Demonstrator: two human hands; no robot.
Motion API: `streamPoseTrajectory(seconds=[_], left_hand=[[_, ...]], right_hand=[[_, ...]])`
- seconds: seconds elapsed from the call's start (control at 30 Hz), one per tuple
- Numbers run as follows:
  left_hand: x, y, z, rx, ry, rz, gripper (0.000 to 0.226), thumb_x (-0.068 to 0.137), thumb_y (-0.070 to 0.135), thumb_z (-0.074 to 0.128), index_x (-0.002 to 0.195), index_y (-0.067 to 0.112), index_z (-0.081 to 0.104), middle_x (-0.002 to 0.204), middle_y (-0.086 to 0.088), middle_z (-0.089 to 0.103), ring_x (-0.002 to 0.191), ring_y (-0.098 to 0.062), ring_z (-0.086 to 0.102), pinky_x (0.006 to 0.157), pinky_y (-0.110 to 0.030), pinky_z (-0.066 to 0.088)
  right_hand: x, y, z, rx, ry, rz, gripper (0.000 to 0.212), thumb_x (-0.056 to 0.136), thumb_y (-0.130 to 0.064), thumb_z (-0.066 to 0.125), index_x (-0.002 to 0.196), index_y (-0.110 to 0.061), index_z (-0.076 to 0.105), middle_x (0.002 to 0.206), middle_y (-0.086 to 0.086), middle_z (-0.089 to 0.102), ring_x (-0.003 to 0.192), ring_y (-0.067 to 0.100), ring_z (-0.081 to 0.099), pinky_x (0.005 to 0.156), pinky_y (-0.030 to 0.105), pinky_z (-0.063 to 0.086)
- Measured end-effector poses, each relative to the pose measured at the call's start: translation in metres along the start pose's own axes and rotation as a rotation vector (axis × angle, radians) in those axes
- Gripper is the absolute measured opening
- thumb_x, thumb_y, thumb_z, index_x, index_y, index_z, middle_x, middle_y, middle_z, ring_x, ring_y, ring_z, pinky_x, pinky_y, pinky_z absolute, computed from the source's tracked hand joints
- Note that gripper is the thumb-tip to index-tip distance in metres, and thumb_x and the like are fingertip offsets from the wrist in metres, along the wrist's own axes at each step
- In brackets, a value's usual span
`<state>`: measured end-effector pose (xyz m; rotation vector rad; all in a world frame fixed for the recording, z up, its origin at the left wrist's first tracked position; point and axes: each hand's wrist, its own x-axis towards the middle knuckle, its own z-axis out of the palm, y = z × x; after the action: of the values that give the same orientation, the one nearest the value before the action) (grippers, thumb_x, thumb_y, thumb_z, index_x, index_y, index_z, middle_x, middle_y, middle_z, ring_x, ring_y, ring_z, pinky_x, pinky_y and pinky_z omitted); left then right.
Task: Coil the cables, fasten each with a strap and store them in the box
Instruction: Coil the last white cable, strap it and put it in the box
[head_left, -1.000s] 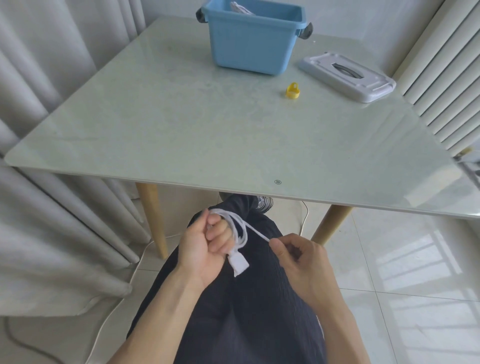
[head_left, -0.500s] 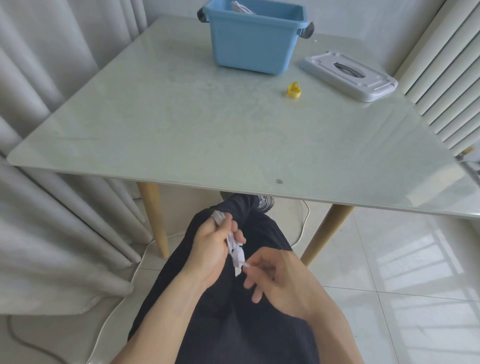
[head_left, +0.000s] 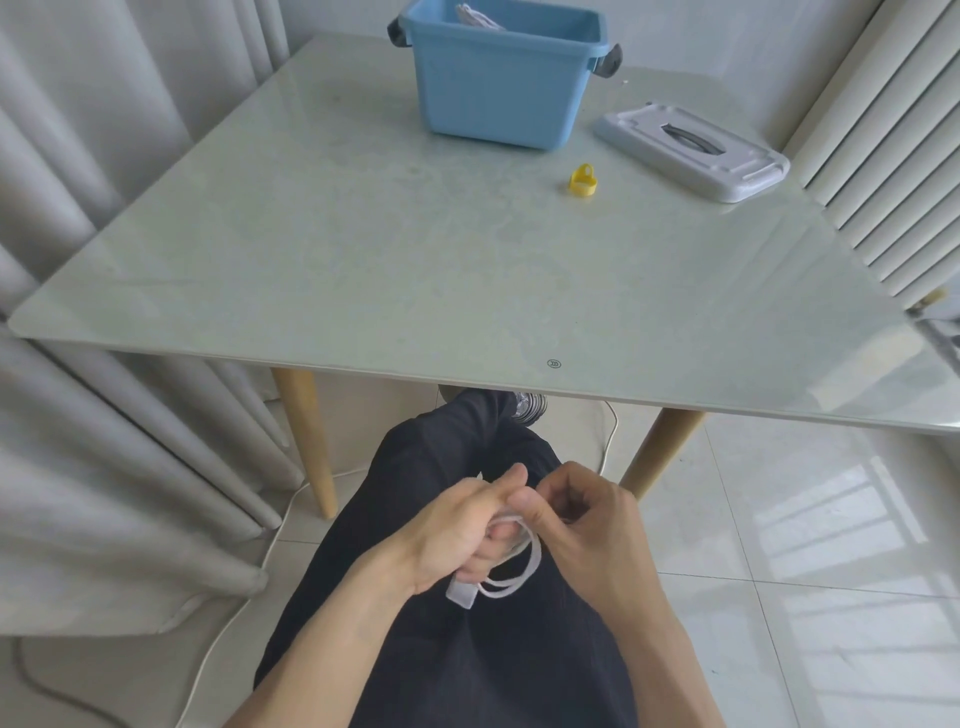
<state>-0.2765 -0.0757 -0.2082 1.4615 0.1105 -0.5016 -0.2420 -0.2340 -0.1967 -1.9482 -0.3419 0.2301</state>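
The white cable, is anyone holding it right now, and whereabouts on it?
Yes. The left hand grips the white cable around its gathered loops, the plug hanging below. The right hand pinches it near the top.

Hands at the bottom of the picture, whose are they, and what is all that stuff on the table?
The picture comes from a camera worn on a person's head, looking down, so you see that person's own two hands above their lap in dark trousers. The left hand grips a white cable wound into loops, and the right hand pinches the cable beside it. No machine is here, only a person tidying. On the table stand a blue box with something white inside, its grey lid lying beside it, and a small yellow strap near the lid. The strap is not on the cable yet, and the cable is not in the box yet.
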Motion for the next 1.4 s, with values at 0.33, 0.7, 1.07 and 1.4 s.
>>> streamPoseTrajectory(seconds=[0.33, 0.7, 1.07, 1.4], left_hand=[[0.006, -0.009, -0.029, -0.036, 0.339, 0.044, 0.064, 0.101, 0.053, 0.035, 0.05, 0.016, 0.028, 0.054, -0.007, 0.031, 0.05, -0.019, 0.029, 0.055, -0.029, 0.034], [0.001, -0.005, -0.022, 0.096, 0.289, -0.051, 0.061, 0.103, 0.041, 0.045, 0.052, 0.014, 0.024, 0.049, -0.004, 0.025, 0.046, -0.019, 0.02, 0.052, -0.033, 0.021], [-0.012, 0.037, -0.02, -0.196, -0.123, 0.118, 0.047, 0.088, 0.043, 0.06, 0.058, 0.017, 0.036, 0.055, 0.003, 0.019, 0.046, -0.01, 0.013, 0.044, -0.021, 0.015], [-0.021, 0.1, -0.033, -0.151, 0.027, 0.238, 0.055, 0.078, 0.047, 0.063, 0.051, 0.019, 0.025, 0.041, 0.002, 0.022, 0.031, -0.009, 0.024, 0.041, -0.019, 0.023]], right_hand=[[0.012, 0.047, -0.04, -0.653, -0.001, 0.252, 0.01, 0.098, -0.023, 0.055, 0.094, -0.021, 0.063, 0.1, 0.001, 0.062, 0.094, 0.023, 0.053, 0.076, 0.035, 0.04], [0.008, 0.031, -0.066, -0.218, 0.579, 0.338, 0.006, 0.1, -0.029, 0.053, 0.1, -0.024, 0.056, 0.107, 0.001, 0.055, 0.095, 0.022, 0.053, 0.079, 0.034, 0.038], [0.014, -0.021, -0.09, -0.196, -0.278, 0.239, 0.029, 0.086, 0.0, 0.06, 0.1, -0.023, 0.069, 0.075, 0.002, 0.075, 0.051, 0.013, 0.051, 0.051, 0.02, 0.039], [0.039, -0.087, -0.143, -0.137, -0.232, 0.002, 0.031, 0.079, -0.044, 0.074, 0.072, -0.014, 0.074, 0.056, 0.003, 0.032, 0.051, 0.015, 0.026, 0.049, 0.023, 0.022]])
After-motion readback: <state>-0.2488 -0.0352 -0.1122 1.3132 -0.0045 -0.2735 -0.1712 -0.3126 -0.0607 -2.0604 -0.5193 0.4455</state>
